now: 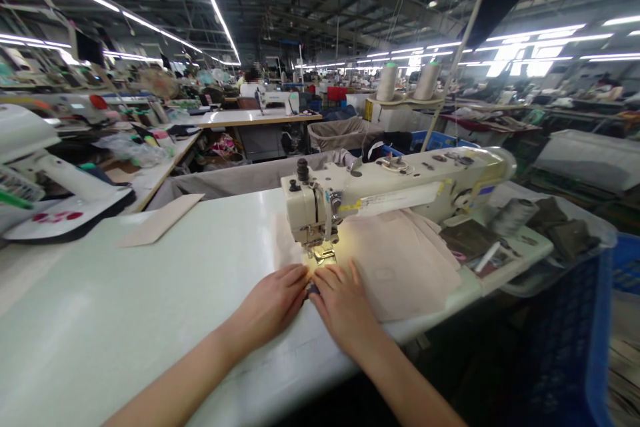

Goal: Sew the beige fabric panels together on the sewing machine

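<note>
A white sewing machine stands on the pale table, its lamp lighting the metal presser foot. Beige fabric lies under the machine arm, spreading to the right, with some showing left of the needle area. Just in front of the presser foot, my left hand has its fingers pressed together on the fabric's near edge. Close beside it, my right hand grips the fabric there too, thumb tucked in and one finger slightly apart. A small dark piece shows between the hands; its kind is unclear. My fingertips partly hide the fabric edge.
A folded beige piece rests at the table's far left. Right of the machine are a grey thread cone and a small tray of tools. A blue crate stands against the right side. Another machine is at left.
</note>
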{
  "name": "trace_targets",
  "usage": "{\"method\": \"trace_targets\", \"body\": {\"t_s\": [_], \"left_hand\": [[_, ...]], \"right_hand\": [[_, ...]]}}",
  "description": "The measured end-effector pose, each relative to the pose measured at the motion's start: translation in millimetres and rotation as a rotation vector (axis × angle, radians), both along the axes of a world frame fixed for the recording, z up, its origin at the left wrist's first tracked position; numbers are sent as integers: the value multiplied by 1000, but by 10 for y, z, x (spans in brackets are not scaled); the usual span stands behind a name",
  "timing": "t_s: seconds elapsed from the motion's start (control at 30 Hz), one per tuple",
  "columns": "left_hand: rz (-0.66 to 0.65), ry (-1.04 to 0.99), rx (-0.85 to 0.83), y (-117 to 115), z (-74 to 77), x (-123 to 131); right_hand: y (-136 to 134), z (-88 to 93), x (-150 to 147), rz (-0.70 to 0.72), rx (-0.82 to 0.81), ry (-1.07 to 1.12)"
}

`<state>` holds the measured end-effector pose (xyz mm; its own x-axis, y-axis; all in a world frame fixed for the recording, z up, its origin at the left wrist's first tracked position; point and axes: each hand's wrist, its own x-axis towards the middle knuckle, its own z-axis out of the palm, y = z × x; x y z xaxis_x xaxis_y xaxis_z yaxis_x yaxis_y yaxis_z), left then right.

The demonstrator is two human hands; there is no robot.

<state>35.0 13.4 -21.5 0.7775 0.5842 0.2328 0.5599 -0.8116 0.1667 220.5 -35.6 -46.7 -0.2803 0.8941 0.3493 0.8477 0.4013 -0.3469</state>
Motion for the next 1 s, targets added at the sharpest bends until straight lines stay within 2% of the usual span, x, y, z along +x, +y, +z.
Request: {"method": "trace_targets", "body": {"t_s": [0.2,0.33,0.43,0.63,1.0], "left_hand": [[37,-23,-52,224,72,-11],[27,-24,-39,303,88,-28],[26,-21,-18,315,62,-39],[114,-43,40,303,-58,-75],[139,2,46,336,-71,-106]], "right_hand": [[175,67,-16,5,-4,-4],[153,66,4,1,-3,23],[70,31,21,-1,4,34],[-74,-44,1,-6,6,81],[-97,-75,4,-4,21,106]]}}
